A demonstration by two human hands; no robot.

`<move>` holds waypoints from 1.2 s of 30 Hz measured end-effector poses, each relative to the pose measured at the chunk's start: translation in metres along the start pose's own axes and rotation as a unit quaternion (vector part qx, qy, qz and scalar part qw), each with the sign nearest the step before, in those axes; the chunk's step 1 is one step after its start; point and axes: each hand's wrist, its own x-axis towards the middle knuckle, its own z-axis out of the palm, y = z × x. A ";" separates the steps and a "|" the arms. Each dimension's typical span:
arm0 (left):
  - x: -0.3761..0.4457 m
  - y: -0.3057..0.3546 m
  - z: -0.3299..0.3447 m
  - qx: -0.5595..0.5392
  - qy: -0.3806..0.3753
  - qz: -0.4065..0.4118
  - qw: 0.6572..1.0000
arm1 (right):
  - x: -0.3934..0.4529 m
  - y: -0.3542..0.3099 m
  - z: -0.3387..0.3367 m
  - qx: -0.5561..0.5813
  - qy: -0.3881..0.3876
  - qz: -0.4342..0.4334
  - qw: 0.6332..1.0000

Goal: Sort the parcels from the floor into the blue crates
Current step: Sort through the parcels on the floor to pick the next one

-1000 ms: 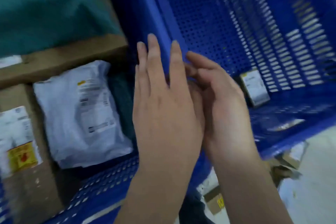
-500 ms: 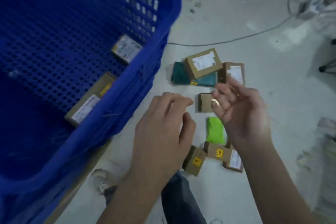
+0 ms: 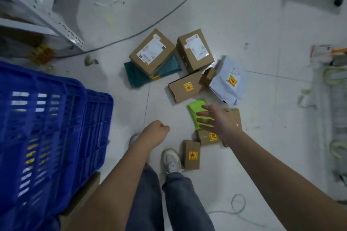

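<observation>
Green parcel (image 3: 197, 110) under right hand (image 3: 218, 121) fingers (image 3: 205, 116)

A parcel-sorting room or warehouse; labelled cardboard boxes (image 3: 152, 52) and mailer bags (image 3: 228, 80) litter the pale floor (image 3: 262, 24); blue crates (image 3: 50, 133) beside metal shelving (image 3: 47, 17).

Soft, even overhead light falls on the pale floor (image 3: 262, 24), casting faint shadows beside the blue crate (image 3: 56, 118). The right hand (image 3: 216, 120) is motion-blurred. Wide-angle distortion bends the edges; corners darken slightly and detail looks smeared.
</observation>
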 end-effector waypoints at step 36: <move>0.373 0.075 -0.244 -0.114 0.022 0.015 0.993 | 0.348 -0.120 0.168 -0.069 0.043 0.114 0.990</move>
